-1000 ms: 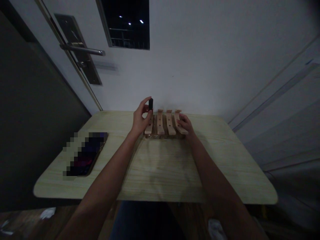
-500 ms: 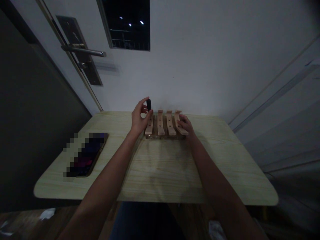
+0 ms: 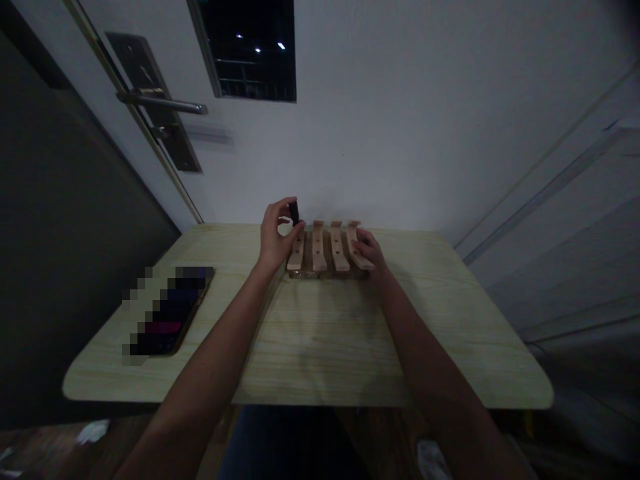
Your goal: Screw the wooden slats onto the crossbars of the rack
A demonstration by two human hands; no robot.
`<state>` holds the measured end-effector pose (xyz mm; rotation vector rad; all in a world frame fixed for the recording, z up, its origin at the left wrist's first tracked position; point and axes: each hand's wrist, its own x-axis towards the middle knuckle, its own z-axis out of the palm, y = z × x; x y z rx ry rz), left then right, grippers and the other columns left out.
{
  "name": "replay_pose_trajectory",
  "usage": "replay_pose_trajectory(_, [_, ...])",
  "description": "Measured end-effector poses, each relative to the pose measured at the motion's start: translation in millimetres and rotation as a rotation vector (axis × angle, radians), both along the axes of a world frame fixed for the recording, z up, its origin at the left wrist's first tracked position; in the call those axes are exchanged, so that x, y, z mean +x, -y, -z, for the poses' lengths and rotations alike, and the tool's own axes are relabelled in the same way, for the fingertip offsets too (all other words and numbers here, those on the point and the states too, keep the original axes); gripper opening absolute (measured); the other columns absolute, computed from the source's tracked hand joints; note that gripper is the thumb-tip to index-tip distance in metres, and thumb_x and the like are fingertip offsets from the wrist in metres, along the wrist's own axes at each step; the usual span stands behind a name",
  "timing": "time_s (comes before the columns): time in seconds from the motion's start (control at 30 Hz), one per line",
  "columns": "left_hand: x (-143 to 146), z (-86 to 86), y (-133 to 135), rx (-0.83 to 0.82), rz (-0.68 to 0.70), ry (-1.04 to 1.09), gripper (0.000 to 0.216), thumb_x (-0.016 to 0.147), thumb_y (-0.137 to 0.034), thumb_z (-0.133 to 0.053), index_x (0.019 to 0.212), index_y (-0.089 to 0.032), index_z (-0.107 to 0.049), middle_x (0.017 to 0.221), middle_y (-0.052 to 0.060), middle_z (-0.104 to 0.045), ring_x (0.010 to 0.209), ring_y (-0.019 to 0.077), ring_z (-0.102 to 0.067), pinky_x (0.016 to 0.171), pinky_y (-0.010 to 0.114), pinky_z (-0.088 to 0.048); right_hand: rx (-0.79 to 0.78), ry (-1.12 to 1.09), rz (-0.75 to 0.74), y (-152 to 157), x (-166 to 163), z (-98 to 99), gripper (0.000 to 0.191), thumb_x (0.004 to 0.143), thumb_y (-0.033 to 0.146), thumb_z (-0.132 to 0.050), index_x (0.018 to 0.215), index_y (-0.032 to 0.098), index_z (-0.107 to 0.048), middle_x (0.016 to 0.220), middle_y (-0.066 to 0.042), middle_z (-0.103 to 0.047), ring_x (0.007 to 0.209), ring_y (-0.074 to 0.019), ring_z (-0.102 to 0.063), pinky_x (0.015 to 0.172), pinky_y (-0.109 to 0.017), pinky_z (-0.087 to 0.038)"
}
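A small wooden rack [image 3: 325, 250] with several upright slats lies at the far edge of the table [image 3: 310, 333], close to the wall. My left hand [image 3: 276, 237] hovers at the rack's left end and pinches a small black object [image 3: 294, 212] between thumb and fingers. On the rack's right end rests my right hand [image 3: 369, 250], its fingers curled over the outermost slat.
A dark phone-like device [image 3: 167, 313], blurred out, lies on the table's left side. Behind the table stand a white wall, a door with a metal lever handle [image 3: 160, 103] at the left, and a dark window [image 3: 245, 47].
My left hand has drawn the black object slightly down and to the left, nearer the rack's left end. The right hand has stayed on the rack.
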<state>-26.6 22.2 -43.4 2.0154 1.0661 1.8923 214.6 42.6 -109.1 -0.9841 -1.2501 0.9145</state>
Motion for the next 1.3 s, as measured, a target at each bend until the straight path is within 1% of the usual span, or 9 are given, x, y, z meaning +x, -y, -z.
replay_pose_trajectory(0.13, [-0.2,1.3,-0.5,-0.018,-0.01,0.002,0.049,0.074,-0.022,-0.068,0.12,-0.027,-0.052,0.099,0.002,-0.057,0.076,0.0103,-0.055,0.068,0.023,-0.051,-0.001,0.005,0.011,2.1,-1.1,0.3,0.045,0.054,0.05,-0.071,0.088,0.024,-0.058,0.095,-0.005,-0.065,0.093,-0.0238,-0.058,0.085,-0.045,-0.047])
replay_pose_trajectory(0.23, [0.0,-0.4,2.5,-0.038,-0.001,-0.012,0.051,0.076,-0.026,-0.067,0.123,-0.026,-0.049,0.095,0.002,-0.059,0.073,0.0095,-0.055,0.069,0.022,-0.051,0.005,0.02,0.005,2.7,-1.1,0.7,0.042,0.057,0.049,-0.069,0.09,0.024,-0.058,0.097,-0.006,-0.065,0.097,-0.0249,-0.058,0.085,-0.045,-0.048])
replay_pose_trajectory(0.4, [0.2,-1.2,5.3,-0.03,0.077,-0.04,0.059,0.081,-0.032,-0.061,0.134,-0.026,-0.037,0.098,0.004,-0.062,0.082,0.0128,-0.06,0.079,0.028,-0.053,-0.013,-0.007,0.007,0.0,-0.8,1.1,0.045,0.053,0.047,-0.071,0.088,0.023,-0.057,0.096,-0.007,-0.064,0.097,-0.0258,-0.058,0.086,-0.047,-0.047])
replay_pose_trajectory(0.6, [1.2,-1.5,4.9,-0.078,0.203,-0.017,0.051,0.082,-0.021,-0.058,0.129,-0.026,-0.041,0.101,0.004,-0.061,0.09,0.0139,-0.062,0.084,0.03,-0.053,0.004,0.031,-0.011,1.4,0.6,0.5,0.042,0.056,0.048,-0.069,0.089,0.024,-0.057,0.096,-0.005,-0.065,0.095,-0.0242,-0.058,0.086,-0.045,-0.047])
replay_pose_trajectory(0.73, [0.5,-0.9,1.6,-0.027,0.124,-0.018,0.054,0.074,-0.017,-0.066,0.123,-0.028,-0.048,0.108,0.004,-0.057,0.094,0.0146,-0.057,0.081,0.029,-0.052,0.005,0.042,-0.016,3.0,0.3,-1.0,0.039,0.059,0.048,-0.069,0.089,0.024,-0.058,0.099,-0.005,-0.066,0.099,-0.0245,-0.058,0.085,-0.044,-0.048])
replay_pose_trajectory(0.87, [-1.7,0.4,-2.0,-0.006,0.04,-0.011,0.054,0.069,-0.017,-0.071,0.119,-0.028,-0.052,0.101,0.002,-0.054,0.085,0.0126,-0.054,0.073,0.026,-0.052,-0.046,-0.01,0.007,2.8,-0.7,-3.7,0.045,0.05,0.048,-0.073,0.085,0.024,-0.057,0.095,-0.005,-0.065,0.095,-0.0249,-0.058,0.085,-0.045,-0.048])
replay_pose_trajectory(0.97, [-1.8,-0.9,-1.0,-0.021,0.044,-0.006,0.052,0.07,-0.015,-0.068,0.118,-0.028,-0.052,0.096,0.001,-0.054,0.079,0.0108,-0.053,0.07,0.023,-0.051,-0.074,-0.025,0.009,3.3,-1.4,-4.1,0.047,0.049,0.048,-0.073,0.086,0.024,-0.057,0.094,-0.005,-0.065,0.095,-0.0251,-0.058,0.084,-0.045,-0.048])
replay_pose_trajectory(1.13, [1.2,-4.2,4.3,-0.047,0.054,0.001,0.052,0.071,-0.016,-0.066,0.119,-0.026,-0.052,0.091,0.0,-0.056,0.073,0.0088,-0.052,0.068,0.021,-0.051,-0.045,-0.014,0.027,3.7,-3.1,-1.5,0.048,0.051,0.05,-0.071,0.088,0.024,-0.056,0.094,-0.004,-0.064,0.091,-0.023,-0.058,0.085,-0.044,-0.047])
replay_pose_trajectory(1.3, [2.8,-5.2,6.5,-0.043,0.083,-0.02,0.056,0.073,-0.019,-0.063,0.126,-0.025,-0.046,0.093,0.001,-0.059,0.073,0.0093,-0.053,0.073,0.023,-0.053,-0.035,0.02,0.018,1.9,-3.2,-0.6,0.045,0.054,0.051,-0.069,0.087,0.025,-0.055,0.093,-0.004,-0.064,0.091,-0.0232,-0.057,0.082,-0.043,-0.046])
